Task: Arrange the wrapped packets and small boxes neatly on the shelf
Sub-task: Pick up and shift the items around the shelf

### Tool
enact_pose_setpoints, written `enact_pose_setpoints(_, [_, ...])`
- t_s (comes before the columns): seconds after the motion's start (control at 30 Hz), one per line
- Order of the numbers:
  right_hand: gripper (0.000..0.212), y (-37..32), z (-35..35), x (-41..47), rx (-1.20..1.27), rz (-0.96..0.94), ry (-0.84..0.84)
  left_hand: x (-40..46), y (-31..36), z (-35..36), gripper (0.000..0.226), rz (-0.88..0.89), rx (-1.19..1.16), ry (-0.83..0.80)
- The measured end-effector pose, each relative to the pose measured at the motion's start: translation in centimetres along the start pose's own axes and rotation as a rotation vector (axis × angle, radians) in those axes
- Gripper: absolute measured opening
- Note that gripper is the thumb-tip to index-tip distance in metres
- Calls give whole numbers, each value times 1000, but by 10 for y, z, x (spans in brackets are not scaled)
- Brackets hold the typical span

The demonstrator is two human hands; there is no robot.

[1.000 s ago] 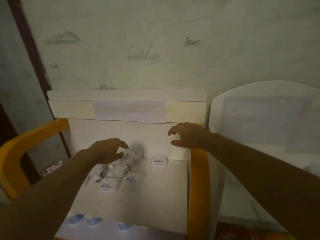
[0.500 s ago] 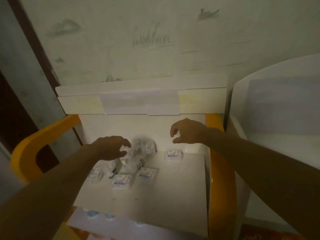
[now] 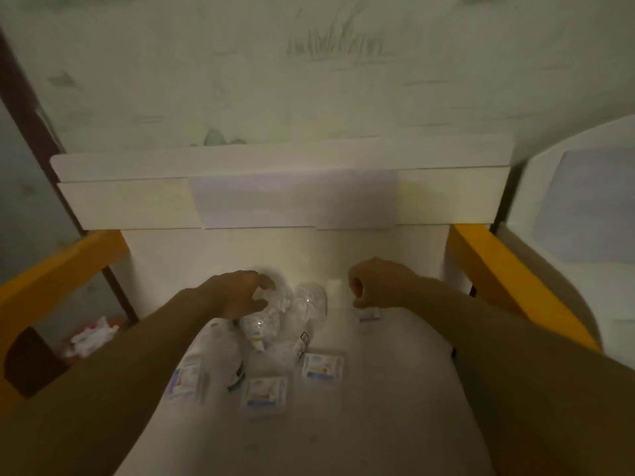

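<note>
A pile of clear wrapped packets (image 3: pixel 275 321) lies at the back of the white shelf (image 3: pixel 378 389). Small white boxes with blue print sit around it: one at the left (image 3: pixel 184 377), one in front (image 3: pixel 264 393), one to the right of that (image 3: pixel 323 366). My left hand (image 3: pixel 237 297) reaches over the pile, its fingers and thumb curled round the top of a clear packet. My right hand (image 3: pixel 376 286) hovers with loosely curled fingers just above another small box (image 3: pixel 369 314), which it partly hides. The picture is dim and blurred.
Yellow side rails (image 3: pixel 515 290) border the shelf on both sides. A white upper ledge (image 3: pixel 275 201) overhangs the back. A white unit (image 3: pixel 577 235) stands to the right. Red and white wrappers (image 3: pixel 92 334) lie on the floor at the left.
Both hands have dropped lower and moved toward the pile. My left hand now touches the clear packets; my right hand has come down over the far small box. The view tilted down and closer.
</note>
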State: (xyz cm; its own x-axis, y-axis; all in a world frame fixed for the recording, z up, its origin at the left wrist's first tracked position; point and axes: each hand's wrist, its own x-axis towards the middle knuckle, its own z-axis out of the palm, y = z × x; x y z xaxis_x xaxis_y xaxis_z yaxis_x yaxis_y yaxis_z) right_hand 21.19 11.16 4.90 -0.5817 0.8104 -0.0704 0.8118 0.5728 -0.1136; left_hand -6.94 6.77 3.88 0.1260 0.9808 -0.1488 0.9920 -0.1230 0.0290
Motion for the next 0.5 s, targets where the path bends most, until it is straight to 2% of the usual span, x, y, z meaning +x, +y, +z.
enact_pose_setpoints(0.1, [17, 3, 15, 2, 15, 46, -63, 16, 2, 4, 48, 65, -35, 50])
enact_pose_setpoints(0.2, [34, 19, 23, 8, 48, 103, -99, 34, 15, 8, 56, 154, -77, 83])
enact_pose_setpoints(0.3, [51, 31, 33, 15, 78, 151, -137, 50, 33, 15, 67, 210, -134, -13])
enact_pose_setpoints(0.37, [62, 37, 46, 21, 84, 181, -180, 60, 43, 20, 72, 234, -34, -62])
enact_pose_setpoints(0.5, [77, 45, 77, 32, 112, 223, -198, 72, 46, 32, 78, 234, 120, -59])
